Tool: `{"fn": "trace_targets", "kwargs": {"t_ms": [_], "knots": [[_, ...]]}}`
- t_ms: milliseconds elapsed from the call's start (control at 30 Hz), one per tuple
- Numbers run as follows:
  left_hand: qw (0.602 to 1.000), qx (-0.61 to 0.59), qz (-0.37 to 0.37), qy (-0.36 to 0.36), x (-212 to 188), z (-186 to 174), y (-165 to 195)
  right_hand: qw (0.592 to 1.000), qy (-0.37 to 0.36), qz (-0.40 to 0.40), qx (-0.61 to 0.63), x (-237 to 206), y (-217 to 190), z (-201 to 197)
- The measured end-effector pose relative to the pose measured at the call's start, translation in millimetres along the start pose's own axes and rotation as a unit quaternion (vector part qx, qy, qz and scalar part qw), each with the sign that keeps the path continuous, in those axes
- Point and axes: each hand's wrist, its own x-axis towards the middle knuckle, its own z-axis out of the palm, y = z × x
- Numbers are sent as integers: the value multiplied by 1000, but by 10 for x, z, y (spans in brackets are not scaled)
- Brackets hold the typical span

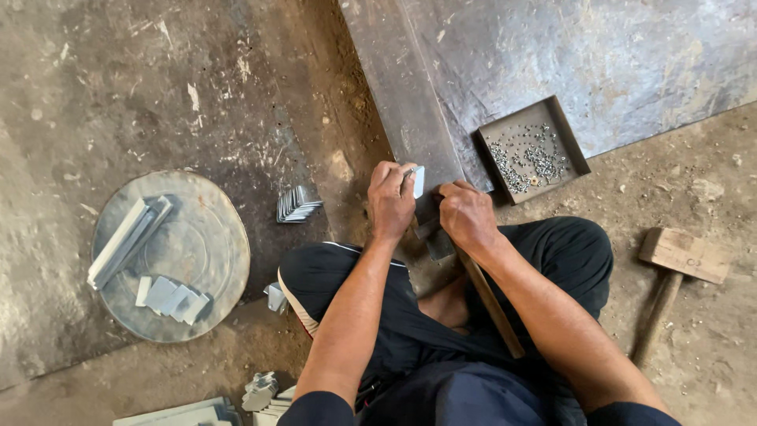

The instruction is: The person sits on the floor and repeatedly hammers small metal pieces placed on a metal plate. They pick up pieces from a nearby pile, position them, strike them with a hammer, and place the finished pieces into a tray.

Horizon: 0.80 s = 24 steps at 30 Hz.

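I sit cross-legged on the ground. My left hand [391, 201] pinches a small pale metal piece [418, 181] against the end of a long dark steel bar [406, 102]. My right hand [467, 217] grips a hammer near its head [436, 239]; its wooden handle [493, 308] runs back along my forearm. Both hands are close together at the bar's near end.
A square metal tray [567, 125] of small rivets lies on a steel sheet [615, 55] to the right. A wooden mallet [676, 272] lies at far right. A round metal disc [221, 284] at left carries flat strips and small plates. Stacked metal pieces [296, 205] stand nearby; more pieces [260, 392] lie near my knee.
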Motion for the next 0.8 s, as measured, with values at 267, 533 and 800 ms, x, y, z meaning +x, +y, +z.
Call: {"fn": "trace_targets", "kwargs": {"t_ms": [267,533,800], "knots": [[999,-31,16,-21,40,-6,60,958,56,251,128,-616,-303,-447],[999,0,34,-38,19,10,110,804,-139,424,392,-1337,-521,-656],[998,25,45,-32,5,18,167,932,-32,283,226,-1111,-453,-670]]}}
